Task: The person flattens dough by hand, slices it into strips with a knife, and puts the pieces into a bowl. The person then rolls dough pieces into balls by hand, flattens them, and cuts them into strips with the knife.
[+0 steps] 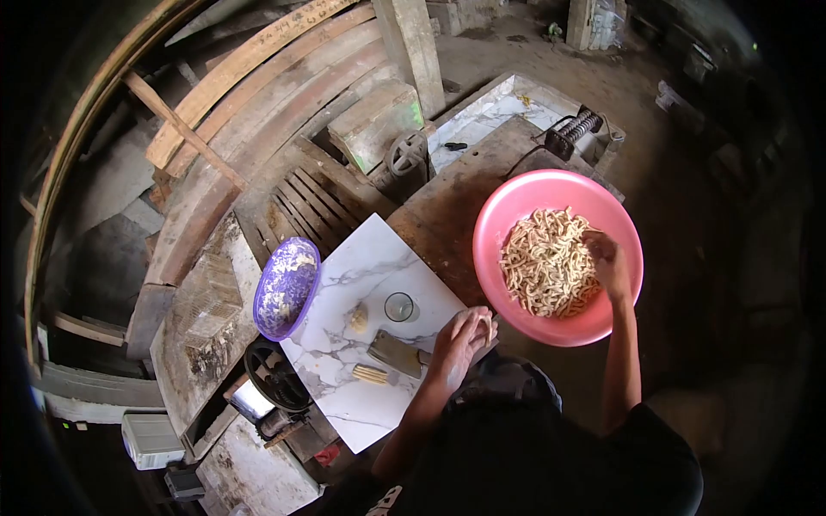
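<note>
Right hand [607,258]: fingers bent in the pink basin [496,215], at the dough strips [544,267]; grip unclear
Left hand [463,339]: half-curled at the tabletop [340,420] edge; cannot tell if holding anything
Dough strips: heaped inside the pink basin
Tabletop: cleaver [396,353] near a glass [399,307]

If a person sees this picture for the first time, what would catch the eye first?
Most likely the large pink basin on the right, heaped with pale dough strips, with the right hand inside it. Next, perhaps, the white marble-patterned board left of it, bearing a cleaver, and the purple oval basin at the board's left edge.
</note>
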Motion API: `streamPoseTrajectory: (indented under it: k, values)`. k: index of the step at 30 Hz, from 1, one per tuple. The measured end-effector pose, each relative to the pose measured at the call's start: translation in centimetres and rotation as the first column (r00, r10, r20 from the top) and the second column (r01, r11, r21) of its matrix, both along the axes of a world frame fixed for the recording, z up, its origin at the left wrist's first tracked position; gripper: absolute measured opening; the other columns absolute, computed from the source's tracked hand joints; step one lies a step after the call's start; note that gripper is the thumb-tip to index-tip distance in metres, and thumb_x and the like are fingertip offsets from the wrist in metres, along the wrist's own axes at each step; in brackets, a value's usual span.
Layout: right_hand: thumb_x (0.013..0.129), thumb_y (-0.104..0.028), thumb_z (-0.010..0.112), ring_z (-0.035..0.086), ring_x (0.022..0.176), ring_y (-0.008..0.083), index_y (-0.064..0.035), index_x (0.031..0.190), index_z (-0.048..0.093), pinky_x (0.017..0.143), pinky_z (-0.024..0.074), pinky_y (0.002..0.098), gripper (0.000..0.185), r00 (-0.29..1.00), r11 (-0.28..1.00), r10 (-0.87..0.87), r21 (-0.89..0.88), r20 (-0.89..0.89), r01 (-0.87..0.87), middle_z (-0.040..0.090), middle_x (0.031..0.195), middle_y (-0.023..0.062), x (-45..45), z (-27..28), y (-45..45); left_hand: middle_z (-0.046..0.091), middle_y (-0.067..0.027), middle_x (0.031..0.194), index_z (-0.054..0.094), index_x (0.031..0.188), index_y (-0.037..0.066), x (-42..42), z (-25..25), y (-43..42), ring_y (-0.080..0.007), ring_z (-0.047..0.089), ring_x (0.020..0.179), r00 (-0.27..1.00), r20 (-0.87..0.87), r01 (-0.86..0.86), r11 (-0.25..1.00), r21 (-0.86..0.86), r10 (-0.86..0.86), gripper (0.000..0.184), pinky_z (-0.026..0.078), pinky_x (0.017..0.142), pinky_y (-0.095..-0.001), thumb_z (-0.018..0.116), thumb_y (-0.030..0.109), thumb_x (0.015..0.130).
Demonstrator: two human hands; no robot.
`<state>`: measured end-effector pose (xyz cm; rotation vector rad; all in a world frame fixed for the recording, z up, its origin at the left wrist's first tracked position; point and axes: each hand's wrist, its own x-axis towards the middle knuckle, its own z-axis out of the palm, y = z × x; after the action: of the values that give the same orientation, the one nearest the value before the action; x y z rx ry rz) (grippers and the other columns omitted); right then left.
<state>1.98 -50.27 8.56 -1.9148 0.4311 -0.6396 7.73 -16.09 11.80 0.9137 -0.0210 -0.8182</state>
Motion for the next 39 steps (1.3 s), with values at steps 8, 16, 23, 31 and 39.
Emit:
streamPoseTrajectory:
  k: [8,16,23,31,39]
  values:
    - [0.088,-0.011,0.066,0.062,0.098,0.0173,-0.0008,0.123,0.054,0.08,0.0517,0.0304,0.038,0.894,0.828,0.43,0.45,-0.124,-0.335,0.064,0.107,0.0132,-0.4,3.9,13.1,0.054,-0.0136,0.12,0.044,0.127,0.001,1.0,2.6,-5.2,-0.0221,0.053,0.114,1.0,0.004,-0.015,0.997,-0.074,0.015,0.037,0.044,0.097,-0.0347,0.045,0.025,0.1]
    - [0.087,-0.002,0.062,0.06,0.091,0.0124,0.0044,0.113,0.057,0.077,0.0482,0.0246,0.028,0.843,0.608,0.538,0.69,0.007,-0.393,0.064,0.104,0.0084,-0.9,1.8,10.1,0.06,-0.0186,0.12,0.051,0.126,-0.001,0.4,2.1,-6.6,-0.0291,0.058,0.113,0.604,0.787,-0.302,0.88,0.367,-0.121,0.04,0.045,0.095,-0.0367,0.059,0.021,0.093]
    - [0.077,-0.007,0.067,0.06,0.102,0.0367,0.0014,0.122,0.055,0.087,0.0486,0.042,0.047,0.924,0.901,0.036,-0.388,-0.38,-0.195,0.062,0.109,0.0232,-2.1,-3.2,-0.9,0.065,-0.019,0.108,0.058,0.118,0.0,-0.1,-0.1,-2.0,-0.027,0.066,0.098,0.62,0.774,-0.451,0.748,0.487,-0.13,0.035,0.051,0.083,-0.0353,0.061,0.021,0.091]
    - [0.086,-0.012,0.066,0.063,0.081,0.0162,0.0011,0.116,0.057,0.072,0.0498,0.0301,0.034,0.861,0.953,0.253,-0.041,-0.442,-0.301,0.066,0.095,0.009,0.9,0.3,4.3,0.066,-0.0136,0.089,0.065,0.102,0.004,-2.1,-11.2,12.7,-0.029,0.065,0.08,0.607,0.788,-0.792,-0.011,0.611,0.102,0.02,0.052,0.071,-0.0378,0.06,0.016,0.088]
    - [0.086,-0.019,0.065,0.063,0.096,0.021,-0.0055,0.116,0.06,0.078,0.0496,0.0326,0.034,0.149,0.303,0.862,0.255,-0.485,-0.918,0.066,0.097,0.0149,6.5,0.5,24.4,0.063,-0.019,0.1,0.063,0.113,0.006,0.0,-16.9,21.7,-0.0369,0.059,0.092,0.679,0.732,-0.712,-0.291,0.639,-0.056,0.033,0.049,0.081,-0.0451,0.053,0.02,0.085]
